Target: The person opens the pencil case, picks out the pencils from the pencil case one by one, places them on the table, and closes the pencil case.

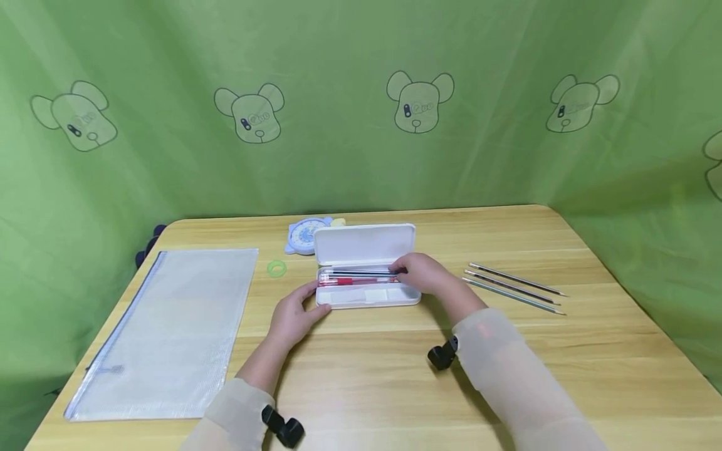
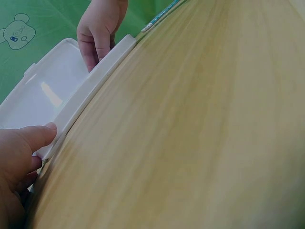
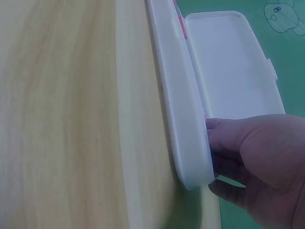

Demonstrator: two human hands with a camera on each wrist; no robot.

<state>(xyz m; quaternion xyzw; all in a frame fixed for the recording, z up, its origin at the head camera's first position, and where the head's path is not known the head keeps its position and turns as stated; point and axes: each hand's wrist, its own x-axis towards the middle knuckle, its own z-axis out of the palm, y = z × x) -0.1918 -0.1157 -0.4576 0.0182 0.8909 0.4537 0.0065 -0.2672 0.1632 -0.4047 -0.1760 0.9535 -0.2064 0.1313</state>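
Observation:
An open white pencil case (image 1: 369,298) lies on the table with its lid (image 1: 365,244) raised at the back. Inside it are dark-striped pencils (image 1: 361,273) and a red pen (image 1: 345,282). My left hand (image 1: 294,314) grips the case's left end, thumb along the front edge. My right hand (image 1: 422,273) reaches into the right end, thumb and fingers around the end of a dark pencil. In the right wrist view, the wall of the case (image 3: 183,105) hides those fingertips. Several inches to the right lie three pencils (image 1: 514,288), side by side.
A clear zip pouch (image 1: 163,332) lies flat at the left. Behind the case sit a light-blue, clock-like disc (image 1: 304,235) and a small yellow thing (image 1: 338,222). A green ring (image 1: 276,269) lies left of the case. Green curtain (image 1: 338,156) surrounds the wooden table (image 1: 361,388).

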